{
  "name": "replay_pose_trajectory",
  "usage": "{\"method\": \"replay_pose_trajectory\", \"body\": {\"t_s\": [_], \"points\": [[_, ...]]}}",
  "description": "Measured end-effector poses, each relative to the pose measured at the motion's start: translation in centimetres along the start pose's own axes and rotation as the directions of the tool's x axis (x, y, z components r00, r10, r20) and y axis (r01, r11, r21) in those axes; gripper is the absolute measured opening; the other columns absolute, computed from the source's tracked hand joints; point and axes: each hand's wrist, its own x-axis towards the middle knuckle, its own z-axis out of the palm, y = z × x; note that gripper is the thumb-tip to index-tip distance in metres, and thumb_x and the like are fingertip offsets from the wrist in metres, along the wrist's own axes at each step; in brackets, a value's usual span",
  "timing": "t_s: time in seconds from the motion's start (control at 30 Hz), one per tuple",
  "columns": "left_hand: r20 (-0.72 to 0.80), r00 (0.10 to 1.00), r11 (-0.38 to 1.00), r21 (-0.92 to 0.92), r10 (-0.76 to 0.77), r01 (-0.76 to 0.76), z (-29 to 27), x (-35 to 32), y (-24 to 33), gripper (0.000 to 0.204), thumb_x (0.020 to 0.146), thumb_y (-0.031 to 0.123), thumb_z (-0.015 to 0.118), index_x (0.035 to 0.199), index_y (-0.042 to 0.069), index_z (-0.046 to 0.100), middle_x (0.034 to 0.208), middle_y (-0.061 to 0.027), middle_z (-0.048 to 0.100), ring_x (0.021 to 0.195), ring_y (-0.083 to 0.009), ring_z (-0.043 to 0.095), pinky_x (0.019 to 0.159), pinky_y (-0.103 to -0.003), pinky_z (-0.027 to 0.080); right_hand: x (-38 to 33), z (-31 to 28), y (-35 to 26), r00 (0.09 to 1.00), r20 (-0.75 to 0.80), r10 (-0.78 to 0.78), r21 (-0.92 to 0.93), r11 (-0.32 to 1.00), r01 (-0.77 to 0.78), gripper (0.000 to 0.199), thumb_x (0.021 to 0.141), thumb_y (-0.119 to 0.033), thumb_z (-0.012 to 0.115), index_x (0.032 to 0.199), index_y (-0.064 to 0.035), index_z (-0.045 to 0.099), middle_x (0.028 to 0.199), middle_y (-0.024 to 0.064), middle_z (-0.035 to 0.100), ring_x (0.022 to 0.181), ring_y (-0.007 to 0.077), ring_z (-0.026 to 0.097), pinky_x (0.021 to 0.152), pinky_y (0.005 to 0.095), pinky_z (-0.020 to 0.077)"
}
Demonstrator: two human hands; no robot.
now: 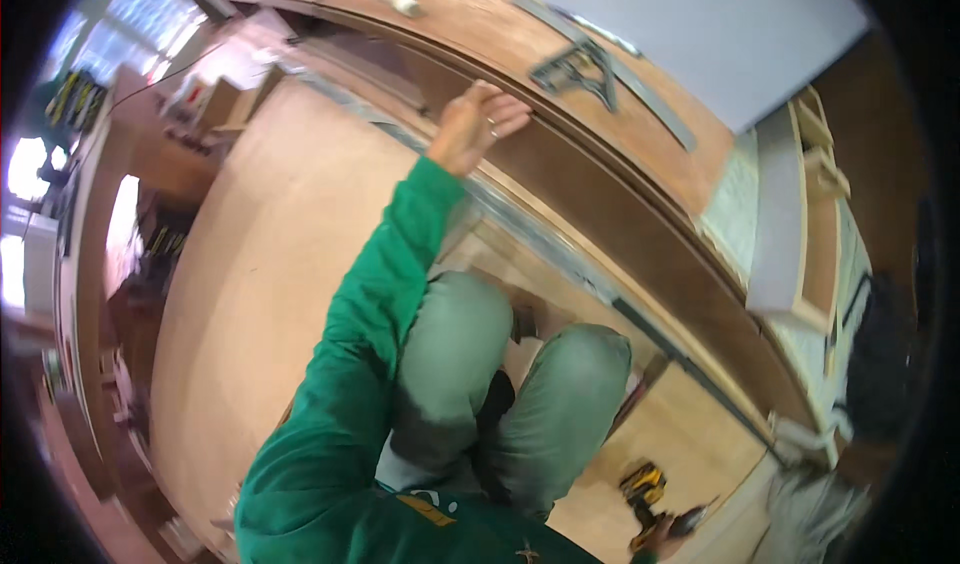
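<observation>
My left hand (480, 124) reaches forward with its fingers stretched out, resting at the brown edge of a long wooden board or bench top (480, 26). A ring shows on one finger, and nothing is held. At the lower right my right hand (662, 538) is wrapped round a yellow-and-black cordless drill (645, 499), its bit pointing right. Only part of that hand shows. A black angular tool (578, 72), blurred, lies on the top beyond my left hand, near a long metal ruler (655, 104).
My bent knees (460, 334) are between the bench front and me. A large plywood sheet (270, 194) spreads to the left. A dark metal rail (690, 364) runs along the bench's foot. An open wooden box frame (800, 214) stands at the right; shelves with tools (75, 104) line the far left.
</observation>
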Motion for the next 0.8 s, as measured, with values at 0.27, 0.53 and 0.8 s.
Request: {"method": "replay_pose_trajectory", "body": {"t_s": [0.27,0.53,0.8], "points": [[0.212,0.976,0.985,-0.151,-0.053,0.086,5.1,-3.4,-4.6,0.027,0.099,0.013,0.044,0.114,-0.009,0.046,0.125,-0.0285,0.050,0.124,-0.0407,0.050,0.110,-0.048,0.042,1.6,-0.8,-1.9,0.990,0.020,0.141,-0.195,0.972,-0.134,0.062,0.084,-0.038,0.072,0.126,0.0009,0.047,0.096,0.0164,0.067,0.081,0.0264,0.065,0.072,0.0396,0.0517],[0.543,0.802,0.919,-0.131,-0.248,0.373,6.3,-4.3,-7.2,0.023,0.096,0.012,0.048,0.108,-0.008,0.050,0.129,-0.0287,0.048,0.128,-0.0396,0.047,0.111,-0.048,0.040,2.5,3.9,-17.5,0.834,-0.277,-0.477,-0.414,0.842,0.345,0.053,0.088,-0.026,0.070,0.128,0.0048,0.052,0.127,0.0252,0.055,0.115,0.0366,0.056,0.098,0.0438,0.0434],[0.601,0.762,0.899,-0.156,-0.243,0.410,9.1,-6.4,-9.8,0.020,0.092,0.013,0.056,0.099,-0.006,0.055,0.123,-0.0263,0.052,0.129,-0.0385,0.046,0.111,-0.049,0.040,4.1,25.0,-42.9,0.873,0.262,-0.413,0.859,0.511,-0.016,0.047,0.094,-0.018,0.062,0.134,-0.0001,0.048,0.125,0.0176,0.059,0.110,0.0243,0.062,0.093,0.0374,0.0506]]}}
